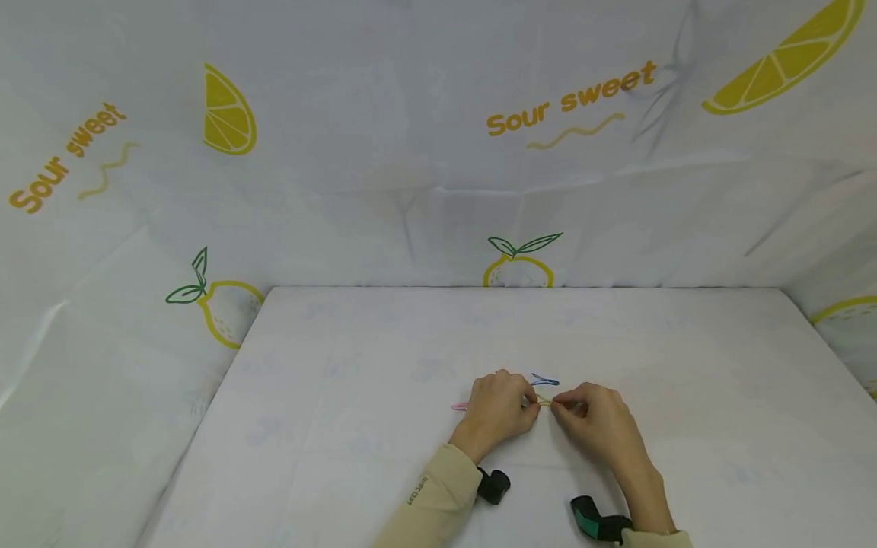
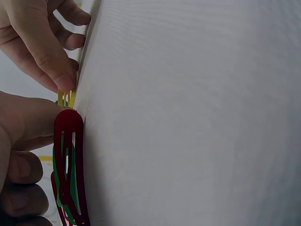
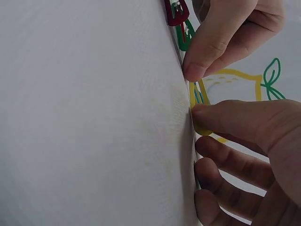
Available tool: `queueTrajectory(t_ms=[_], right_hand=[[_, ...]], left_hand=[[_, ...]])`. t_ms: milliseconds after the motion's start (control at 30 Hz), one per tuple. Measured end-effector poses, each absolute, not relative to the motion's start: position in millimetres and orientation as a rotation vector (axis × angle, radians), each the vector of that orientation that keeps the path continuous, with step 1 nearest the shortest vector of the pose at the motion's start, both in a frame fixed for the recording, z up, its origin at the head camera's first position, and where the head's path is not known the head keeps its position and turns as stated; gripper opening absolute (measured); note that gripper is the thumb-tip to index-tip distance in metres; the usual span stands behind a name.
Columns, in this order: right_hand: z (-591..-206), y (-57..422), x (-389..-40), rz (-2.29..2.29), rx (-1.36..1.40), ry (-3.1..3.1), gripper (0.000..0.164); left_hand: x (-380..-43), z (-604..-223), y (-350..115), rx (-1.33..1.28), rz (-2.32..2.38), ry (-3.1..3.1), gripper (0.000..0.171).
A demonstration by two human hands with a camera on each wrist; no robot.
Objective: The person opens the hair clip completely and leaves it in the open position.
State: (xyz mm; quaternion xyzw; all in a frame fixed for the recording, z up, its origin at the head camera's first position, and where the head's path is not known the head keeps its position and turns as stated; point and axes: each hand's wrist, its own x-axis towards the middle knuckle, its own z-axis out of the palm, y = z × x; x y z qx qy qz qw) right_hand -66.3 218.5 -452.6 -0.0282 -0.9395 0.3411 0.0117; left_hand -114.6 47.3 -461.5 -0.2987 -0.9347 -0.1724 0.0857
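A yellow snap hair clip (image 1: pixel 545 403) spans the gap between my two hands. My left hand (image 1: pixel 498 407) pinches its left end between thumb and fingers, while my right hand (image 1: pixel 603 422) pinches the right end; its rounded tip (image 3: pixel 203 128) shows below my right thumb. A dark red hair clip (image 2: pixel 69 121) and a green hair clip (image 2: pixel 57 183) lie overlapping beside my left hand in the left wrist view. Just beyond the hands is a blue hair clip (image 1: pixel 546 380). A pink clip end (image 1: pixel 459 407) sticks out left of my left hand, which hides the rest.
The clips lie on a white-covered table (image 1: pixel 342 426). White sheeting (image 1: pixel 356 137) with lemon prints and lettering rises behind it. A black wrist camera (image 1: pixel 493 485) sits by the left sleeve, and a black-and-green wrist camera (image 1: pixel 597 520) by the right wrist.
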Motion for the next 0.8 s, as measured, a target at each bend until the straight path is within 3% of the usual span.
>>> queueTrajectory(t_ms=[800], right_hand=[[-439.9,207.9,-67.7,0.979,0.028,-2.841,0.015]], left_hand=[[-122.7,-445.5,15.8,-0.868,-0.683,-2.802,0.013]])
